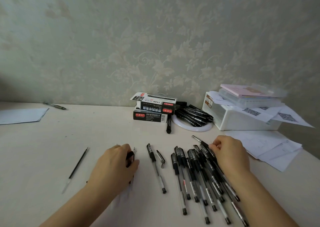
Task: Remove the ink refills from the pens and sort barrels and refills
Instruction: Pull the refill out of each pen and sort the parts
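Cream tabletop runs wide and bare along its left side, where a grey sheet and a lone pen lie by the wall. Left of the pen pile, well apart from it, one black refill lies alone on open table. Next comes the left hand, fingers curled over a dark pen part that shows between thumb and fingers — whether it is a barrel or a cap I cannot tell. Between that hand and the pile lie a single pen and a loose cap just beside it. The right hand rests on the pile's right edge, fingertips pinching the dark grip of one pen whose tip points up and left. Behind the pile, two stacked black boxes read "1120"; beside them black markers are heaped on a white ring. Right of these stands a white box under papers bearing QR codes.
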Available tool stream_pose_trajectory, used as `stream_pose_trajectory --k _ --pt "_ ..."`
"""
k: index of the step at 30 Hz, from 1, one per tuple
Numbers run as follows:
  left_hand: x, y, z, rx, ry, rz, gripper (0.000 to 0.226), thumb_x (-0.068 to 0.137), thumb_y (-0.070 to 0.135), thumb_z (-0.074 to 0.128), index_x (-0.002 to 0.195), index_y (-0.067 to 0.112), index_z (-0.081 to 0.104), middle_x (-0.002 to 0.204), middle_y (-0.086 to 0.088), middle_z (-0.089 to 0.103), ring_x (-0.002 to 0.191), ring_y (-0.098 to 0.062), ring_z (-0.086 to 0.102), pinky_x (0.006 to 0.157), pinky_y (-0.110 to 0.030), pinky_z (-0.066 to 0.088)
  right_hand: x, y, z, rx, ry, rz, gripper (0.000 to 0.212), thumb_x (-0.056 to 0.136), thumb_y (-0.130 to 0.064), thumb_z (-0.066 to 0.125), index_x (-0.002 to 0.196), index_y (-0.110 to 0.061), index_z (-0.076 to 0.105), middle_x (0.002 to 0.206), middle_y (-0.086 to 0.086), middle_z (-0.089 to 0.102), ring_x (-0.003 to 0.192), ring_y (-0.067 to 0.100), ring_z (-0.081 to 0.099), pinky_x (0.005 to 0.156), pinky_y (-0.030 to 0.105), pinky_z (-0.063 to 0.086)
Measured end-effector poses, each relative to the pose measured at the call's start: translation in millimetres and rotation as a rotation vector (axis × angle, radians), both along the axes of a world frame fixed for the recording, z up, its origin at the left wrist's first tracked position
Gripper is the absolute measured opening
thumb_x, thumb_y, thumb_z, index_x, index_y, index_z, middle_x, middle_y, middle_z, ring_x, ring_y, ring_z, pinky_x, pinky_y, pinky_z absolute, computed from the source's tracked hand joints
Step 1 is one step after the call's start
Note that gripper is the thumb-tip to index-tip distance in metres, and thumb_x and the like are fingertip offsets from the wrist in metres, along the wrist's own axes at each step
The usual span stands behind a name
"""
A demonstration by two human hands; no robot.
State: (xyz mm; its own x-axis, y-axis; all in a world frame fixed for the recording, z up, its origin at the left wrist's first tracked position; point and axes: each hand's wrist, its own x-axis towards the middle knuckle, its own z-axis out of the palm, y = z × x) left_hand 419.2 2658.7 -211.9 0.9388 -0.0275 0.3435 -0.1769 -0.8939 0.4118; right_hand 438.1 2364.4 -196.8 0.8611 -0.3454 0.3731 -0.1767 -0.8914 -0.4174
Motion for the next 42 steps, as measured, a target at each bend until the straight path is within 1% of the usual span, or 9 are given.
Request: stream_pose_trajectory --k 7,15,18,24,33,35,37,40,42 --pt "-2 -3 -2 0.003 0.023 -0.018 0.023 0.083 0.039 0.061 0.079 0.025 0.043 0.078 0.009 0.048 0.071 -0.014 0.046 0.056 -0.025 0.032 4 9 -7 -0.015 -0.014 0.058 0.015 0.092 -0.017 0.066 0.080 -0.009 0.072 0.084 0.006 0.064 0.071 0.024 0.061 0.064 0.035 0.052" --pt "0 -1 2 -0.002 0.043 0.000 0.024 0.082 0.037 0.063 0.079 0.023 0.044 0.080 0.007 0.050 0.073 -0.014 0.047 0.053 -0.022 0.028 9 19 -9 0.005 -0.054 0.109 0.013 0.090 -0.015 0.067 0.078 -0.013 0.067 0.075 0.001 0.064 0.068 0.019 0.061 0.065 0.038 0.056" --pt "0 1 1 0.016 0.067 0.011 0.027 0.081 0.040 0.063 0.075 0.024 0.043 0.079 0.008 0.049 0.072 -0.013 0.046 0.053 -0.021 0.027 8 20 -7 -0.012 -0.043 0.111 0.010 0.091 -0.017 0.066 0.082 -0.014 0.069 0.082 0.001 0.065 0.072 0.019 0.061 0.066 0.035 0.054" --pt "-3 -2 4 0.040 0.132 0.054 0.017 0.081 0.034 0.056 0.075 0.018 0.053 0.075 0.004 0.055 0.074 -0.018 0.054 0.061 -0.030 0.044 0 37 2 -0.057 -0.152 0.175 0.012 0.093 -0.026 0.062 0.087 -0.020 0.071 0.088 -0.003 0.066 0.077 0.019 0.059 0.062 0.037 0.053" --pt "-9 -17 11 0.219 0.122 0.136 0.014 0.084 0.027 0.045 0.074 0.017 0.046 0.070 0.004 0.044 0.062 -0.018 0.043 0.044 -0.025 0.024 -8 66 -5 -0.050 -0.204 0.341 0.012 0.091 -0.026 0.063 0.080 -0.026 0.068 0.080 -0.011 0.062 0.066 0.008 0.056 0.058 0.030 0.050" --pt "-9 -18 13 0.185 0.057 0.115 0.015 0.088 0.030 0.044 0.078 0.018 0.047 0.075 0.004 0.045 0.065 -0.016 0.047 0.047 -0.026 0.029 -9 70 -5 0.037 -0.213 0.400 0.011 0.090 -0.026 0.065 0.080 -0.026 0.069 0.078 -0.013 0.063 0.064 0.007 0.059 0.060 0.026 0.052" --pt "-9 -19 15 0.074 -0.060 0.032 0.017 0.091 0.036 0.045 0.081 0.023 0.048 0.078 0.007 0.047 0.067 -0.012 0.050 0.052 -0.026 0.037 -13 77 -1 0.261 -0.214 0.470 0.008 0.088 -0.031 0.069 0.081 -0.030 0.071 0.074 -0.014 0.067 0.064 0.005 0.062 0.060 0.016 0.051" --pt "-12 -25 19 -0.087 -0.200 -0.149 0.016 0.090 0.040 0.050 0.078 0.031 0.047 0.075 0.012 0.046 0.064 -0.007 0.048 0.053 -0.023 0.039 -22 93 4 0.690 -0.012 0.617 0.013 0.082 -0.046 0.070 0.085 -0.035 0.075 0.080 -0.013 0.073 0.068 0.001 0.066 0.063 0.014 0.052" --pt "-13 -29 16 -0.090 -0.209 -0.208 0.015 0.090 0.043 0.052 0.080 0.032 0.050 0.075 0.013 0.046 0.064 -0.005 0.047 0.052 -0.021 0.040 -27 102 2 0.883 0.115 0.693 0.011 0.087 -0.037 0.069 0.088 -0.029 0.077 0.079 -0.003 0.075 0.064 0.004 0.064 0.062 0.015 0.053"
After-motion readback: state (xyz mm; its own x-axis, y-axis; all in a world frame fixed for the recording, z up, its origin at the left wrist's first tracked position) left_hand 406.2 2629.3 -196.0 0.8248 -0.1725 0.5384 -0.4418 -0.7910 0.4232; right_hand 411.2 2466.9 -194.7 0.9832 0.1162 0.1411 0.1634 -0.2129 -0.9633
